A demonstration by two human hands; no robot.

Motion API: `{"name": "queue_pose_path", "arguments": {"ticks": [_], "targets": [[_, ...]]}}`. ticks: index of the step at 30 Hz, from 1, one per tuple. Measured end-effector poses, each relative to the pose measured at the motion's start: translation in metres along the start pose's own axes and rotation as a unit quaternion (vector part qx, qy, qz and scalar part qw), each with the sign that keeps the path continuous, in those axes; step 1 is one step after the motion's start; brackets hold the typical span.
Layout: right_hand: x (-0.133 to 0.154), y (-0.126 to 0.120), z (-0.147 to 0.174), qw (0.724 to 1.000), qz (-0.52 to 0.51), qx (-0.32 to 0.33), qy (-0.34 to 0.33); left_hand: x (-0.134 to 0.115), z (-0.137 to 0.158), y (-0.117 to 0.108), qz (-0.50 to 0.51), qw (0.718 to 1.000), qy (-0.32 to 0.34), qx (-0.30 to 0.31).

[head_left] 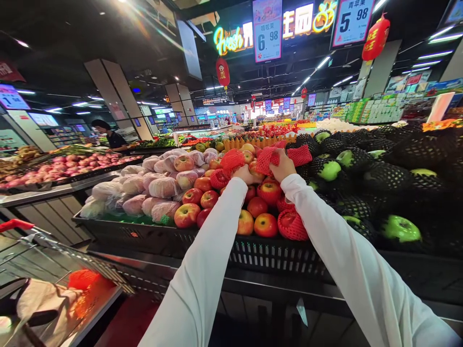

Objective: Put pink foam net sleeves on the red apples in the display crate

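Both palms were turned away from the camera, so the fingertips were hidden. The left hand (pixel 245 174) was closed around an apple (pixel 255 168), of which only a sliver of yellow-red skin showed past the knuckles. The right hand (pixel 282 166) was pinched shut on a red foam net sleeve (pixel 267 159), stretched and crumpled at about 11 o'clock from that hand; whether the sleeve already covered part of the apple could not be told. Another red net (pixel 232 161) sat at 10 o'clock from the left hand.

The held apple hung just above the heap of red apples (pixel 260 212) in the black crate (pixel 267 253) on the counter (pixel 253 284). At 3 o'clock lay green apples in black nets (pixel 331 169), their far rows lost in shadow. At 9 o'clock sat white-wrapped fruit (pixel 162 187), too veiled to identify. A shopping cart (pixel 54 270) at 8 o'clock was cut off by the frame edge; a blurred orange net (pixel 85 282) lay in it. Overhead price signs (pixel 266 31) were partly cropped.
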State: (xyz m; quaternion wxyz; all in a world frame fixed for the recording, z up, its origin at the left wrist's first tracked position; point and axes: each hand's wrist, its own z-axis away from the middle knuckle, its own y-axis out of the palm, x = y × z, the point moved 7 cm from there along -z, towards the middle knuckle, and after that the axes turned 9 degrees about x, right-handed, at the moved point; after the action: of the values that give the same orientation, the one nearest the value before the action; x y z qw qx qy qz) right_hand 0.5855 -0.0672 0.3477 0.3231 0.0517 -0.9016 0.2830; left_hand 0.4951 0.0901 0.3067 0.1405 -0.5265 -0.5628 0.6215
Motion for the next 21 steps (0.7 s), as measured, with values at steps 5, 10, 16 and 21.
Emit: {"name": "queue_pose_path", "arguments": {"ticks": [5, 10, 16, 21], "targets": [[0.009, 0.006, 0.000, 0.999, 0.000, 0.038, -0.030, -0.009, 0.009, -0.008, -0.020, 0.999, -0.038, -0.008], [0.016, 0.014, 0.002, 0.992, 0.065, 0.106, -0.005, -0.018, 0.014, -0.015, 0.013, 0.999, -0.005, -0.042], [0.010, 0.005, 0.008, 0.980, 0.130, 0.111, 0.105, -0.018, 0.018, -0.026, 0.054, 0.992, -0.006, -0.116], [0.015, 0.008, 0.012, 0.973, 0.137, 0.138, 0.124, -0.025, 0.019, -0.036, 0.131, 0.966, 0.097, -0.201]]}}
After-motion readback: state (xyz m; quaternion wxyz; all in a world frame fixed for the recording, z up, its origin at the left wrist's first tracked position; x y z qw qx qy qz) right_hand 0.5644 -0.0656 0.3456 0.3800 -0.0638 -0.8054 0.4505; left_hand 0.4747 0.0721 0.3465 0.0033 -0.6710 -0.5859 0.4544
